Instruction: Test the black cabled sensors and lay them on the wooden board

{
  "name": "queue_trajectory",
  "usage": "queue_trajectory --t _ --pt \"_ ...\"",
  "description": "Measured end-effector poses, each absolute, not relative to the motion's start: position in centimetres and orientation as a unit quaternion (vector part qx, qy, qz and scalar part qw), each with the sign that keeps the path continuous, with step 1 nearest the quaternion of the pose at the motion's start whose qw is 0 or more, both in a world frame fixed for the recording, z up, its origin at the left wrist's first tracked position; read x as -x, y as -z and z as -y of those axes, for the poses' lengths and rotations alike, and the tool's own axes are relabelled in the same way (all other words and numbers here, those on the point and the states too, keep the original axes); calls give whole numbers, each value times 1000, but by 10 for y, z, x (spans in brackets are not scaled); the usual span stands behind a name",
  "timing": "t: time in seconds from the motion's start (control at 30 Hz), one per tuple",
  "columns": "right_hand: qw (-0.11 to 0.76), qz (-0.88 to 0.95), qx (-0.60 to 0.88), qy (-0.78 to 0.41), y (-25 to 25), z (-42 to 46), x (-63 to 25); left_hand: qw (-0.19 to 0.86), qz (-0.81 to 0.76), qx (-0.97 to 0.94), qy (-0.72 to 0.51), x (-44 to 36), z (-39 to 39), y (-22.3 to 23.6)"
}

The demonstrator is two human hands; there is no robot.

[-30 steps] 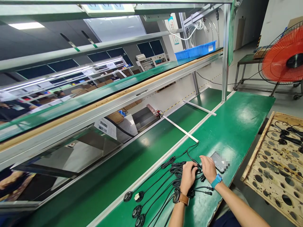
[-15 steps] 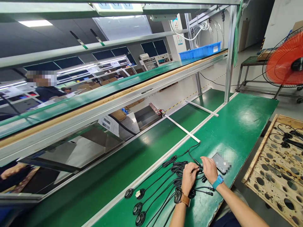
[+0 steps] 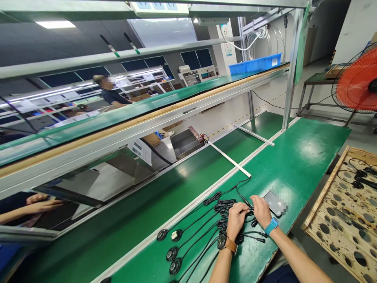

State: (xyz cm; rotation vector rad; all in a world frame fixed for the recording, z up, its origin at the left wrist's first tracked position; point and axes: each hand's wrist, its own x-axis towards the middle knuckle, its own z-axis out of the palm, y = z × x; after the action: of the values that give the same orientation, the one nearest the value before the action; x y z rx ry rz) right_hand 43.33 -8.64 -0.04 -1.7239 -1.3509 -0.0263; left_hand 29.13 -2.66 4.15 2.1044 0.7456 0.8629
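Note:
My left hand (image 3: 237, 221) pinches a black cable connector, its fingertips meeting those of my right hand (image 3: 260, 212), which is also closed on it. The connector is mostly hidden by the fingers. From it a black cable (image 3: 240, 191) loops back towards the white bar. Bundled black cables (image 3: 224, 207) lie under and beside my left hand. Their far ends carry round black speaker-like parts (image 3: 172, 254), one with a white piece (image 3: 176, 235) on it. Loose cable plugs (image 3: 260, 239) lie below my hands. A grey phone-like device (image 3: 274, 203) rests just right of my right hand.
A white bar (image 3: 229, 159) crosses the green bench (image 3: 297, 157). To the right stand a wooden tray with holes (image 3: 338, 212) and a red fan (image 3: 357, 82). A blue bin (image 3: 255, 64) sits on the upper shelf. Other people's hands (image 3: 44, 204) and a person (image 3: 113, 92) are beyond.
The view has shifted slightly, so the background sits further right. My hands keep their hold at the same spot. Across the bench, the co-worker's hands have moved further into view.

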Motion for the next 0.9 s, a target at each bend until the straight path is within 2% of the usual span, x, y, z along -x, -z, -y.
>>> queue_trajectory --t 0.2,0.4,0.63,0.77,0.9 --pt "465 542 700 2 5 82 -434 342 -292 -821 -351 -295 33 -40" --pt "430 602 673 16 -15 100 -435 304 -316 -839 -324 -285 32 -57" --pt "364 569 730 108 -12 191 -470 107 -550 -735 -381 -161 7 -49" --pt "327 572 739 138 -1 214 -477 24 -677 -649 -345 -95 -1 -33" --pt "310 583 733 161 2 215 -479 -20 -762 -578 -291 -69 9 -28"
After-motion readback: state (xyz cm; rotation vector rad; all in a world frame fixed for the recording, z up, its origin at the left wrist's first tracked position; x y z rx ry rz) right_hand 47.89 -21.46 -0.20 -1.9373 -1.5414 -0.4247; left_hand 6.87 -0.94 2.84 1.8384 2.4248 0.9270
